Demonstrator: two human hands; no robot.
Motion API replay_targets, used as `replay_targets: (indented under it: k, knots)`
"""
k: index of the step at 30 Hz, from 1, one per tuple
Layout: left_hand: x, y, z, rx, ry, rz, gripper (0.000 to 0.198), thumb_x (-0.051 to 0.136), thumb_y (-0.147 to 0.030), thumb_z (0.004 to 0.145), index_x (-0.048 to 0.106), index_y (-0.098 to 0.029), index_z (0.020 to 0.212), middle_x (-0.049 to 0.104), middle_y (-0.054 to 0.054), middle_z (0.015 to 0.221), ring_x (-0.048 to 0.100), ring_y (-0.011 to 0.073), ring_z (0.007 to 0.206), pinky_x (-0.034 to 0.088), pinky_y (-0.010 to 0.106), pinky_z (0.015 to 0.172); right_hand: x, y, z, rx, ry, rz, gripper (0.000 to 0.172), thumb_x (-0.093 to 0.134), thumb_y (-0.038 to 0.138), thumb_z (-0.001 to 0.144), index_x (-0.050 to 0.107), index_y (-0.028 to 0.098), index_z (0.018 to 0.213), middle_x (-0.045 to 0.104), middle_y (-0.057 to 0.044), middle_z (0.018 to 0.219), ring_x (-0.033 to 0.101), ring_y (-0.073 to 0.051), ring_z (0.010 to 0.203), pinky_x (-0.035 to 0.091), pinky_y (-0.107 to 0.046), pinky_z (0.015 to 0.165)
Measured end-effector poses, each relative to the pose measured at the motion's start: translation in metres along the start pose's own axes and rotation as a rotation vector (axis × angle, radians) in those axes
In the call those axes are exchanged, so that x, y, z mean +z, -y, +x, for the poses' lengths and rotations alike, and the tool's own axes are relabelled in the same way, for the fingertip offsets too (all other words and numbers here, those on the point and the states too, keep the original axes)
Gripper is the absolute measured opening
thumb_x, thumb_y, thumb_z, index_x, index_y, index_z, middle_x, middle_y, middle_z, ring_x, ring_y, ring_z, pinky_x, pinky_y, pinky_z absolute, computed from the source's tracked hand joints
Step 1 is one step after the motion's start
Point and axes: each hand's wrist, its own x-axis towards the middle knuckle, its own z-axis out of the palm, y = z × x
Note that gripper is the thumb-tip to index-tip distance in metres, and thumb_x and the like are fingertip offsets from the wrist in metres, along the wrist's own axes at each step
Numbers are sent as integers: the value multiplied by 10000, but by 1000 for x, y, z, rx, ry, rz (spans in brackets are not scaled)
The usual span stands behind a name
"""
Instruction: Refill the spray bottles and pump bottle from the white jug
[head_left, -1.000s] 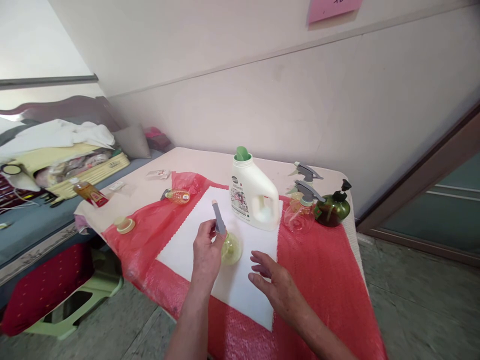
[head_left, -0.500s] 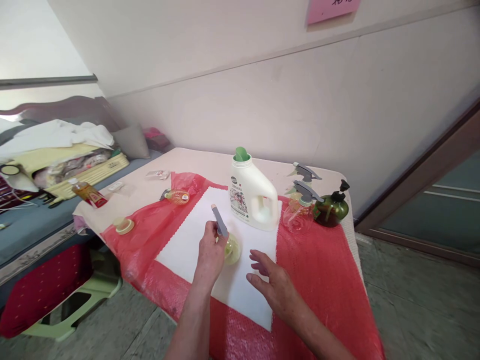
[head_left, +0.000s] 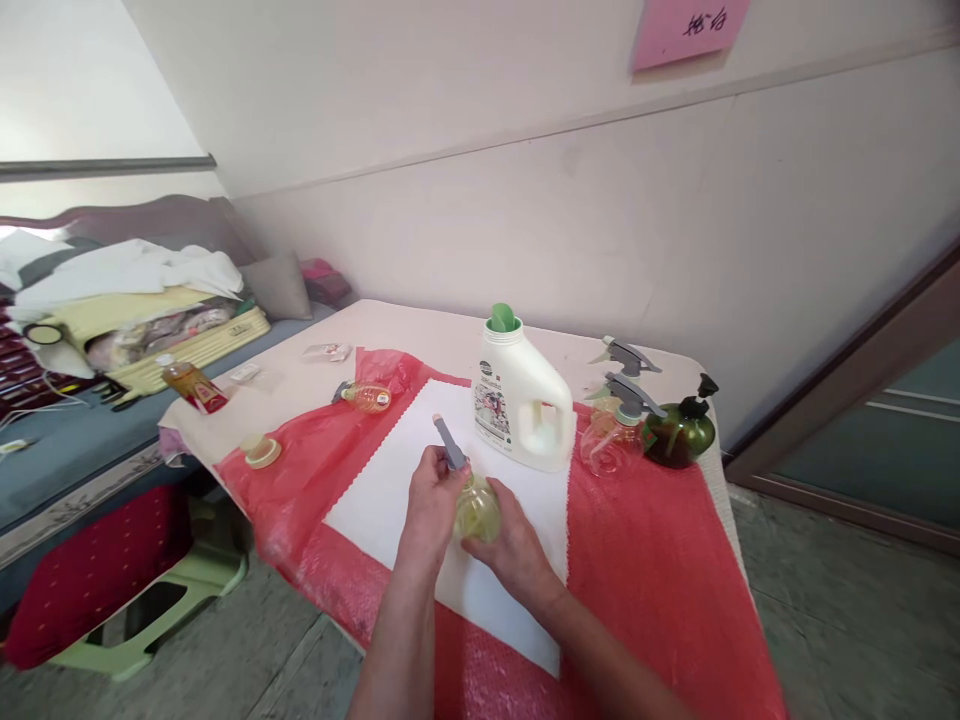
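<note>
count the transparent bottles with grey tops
4. One round yellowish plastic bottle between the left hand and right hand; one clear plastic bottle right of the white plastic jug; one partly hidden bottle behind it; one orange plastic bottle lying at left. More may hide.

Spray bottle (head_left: 481, 512) partly hidden

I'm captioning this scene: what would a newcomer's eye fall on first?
Likely the bulky white jug, standing on the white cloth with a green piece in its mouth. Nearer the viewer, the left grip holds a spray bottle by its grey head, while the right grip cups its round body. A bright red sheet shows on both sides of the cloth.
</note>
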Motion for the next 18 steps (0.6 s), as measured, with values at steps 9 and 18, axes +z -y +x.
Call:
replay_targets:
  k: [9,18]
  knots:
    - [20,-16,-15,-183,212,-518,353,783,-302,696,642,-150,982,702,85,921,656,201,900,474,335,832,-53,20,-44,-26,-219,-37,694,706,315,642,401,186,1252,541,-130,1222,533,-323,1157,427,-474,1016]
    - [26,-14,-12,-117,84,-515,272,780,-296,704,636,-159,890,666,30,868,664,173,862,490,324,822,-66,27,-38,-104,-214,-58,667,708,241,638,418,232,1239,533,-109,1208,541,-299,1121,453,-472,977]
